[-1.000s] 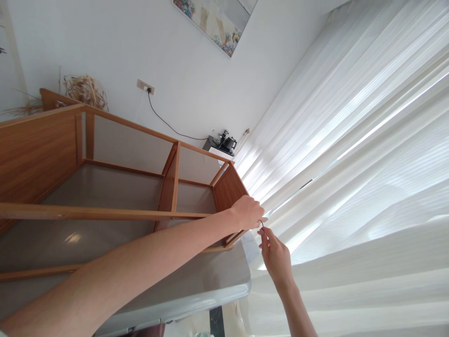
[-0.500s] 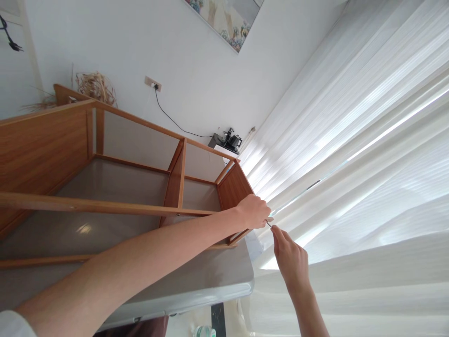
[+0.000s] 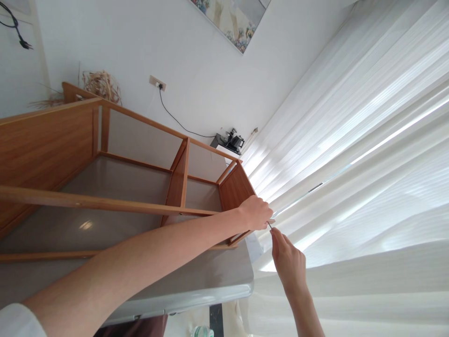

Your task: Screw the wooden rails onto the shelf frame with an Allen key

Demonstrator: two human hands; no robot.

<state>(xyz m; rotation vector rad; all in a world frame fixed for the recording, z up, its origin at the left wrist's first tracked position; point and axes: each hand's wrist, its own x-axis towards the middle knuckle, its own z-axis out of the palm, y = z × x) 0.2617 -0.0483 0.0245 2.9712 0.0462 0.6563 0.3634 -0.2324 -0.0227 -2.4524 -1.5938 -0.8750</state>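
Observation:
A wooden frame (image 3: 185, 173) with upright panels lies on a grey glossy table (image 3: 224, 267). My left hand (image 3: 256, 213) reaches across it, fingers closed round the far right end of the frame's front rail. A small pale wooden end shows just past those fingers. My right hand (image 3: 289, 257) is closed in a pinch on a thin dark metal rod (image 3: 270, 225), whose tip meets the wood by my left hand. The rod's kind is too small to make out. My left forearm covers part of the rails.
White curtains (image 3: 368, 187) hang close along the right side. Behind the frame, a black kettle (image 3: 236, 141) stands on a small cabinet, its cord running to a wall socket (image 3: 157, 83). Dried plant strands (image 3: 102, 86) lie at the back left. A clear bottle (image 3: 202, 331) is below the table edge.
The view has shifted slightly. My right hand has moved a little to the left and turned slightly, still pinching the rod. My left hand keeps its hold on the frame.

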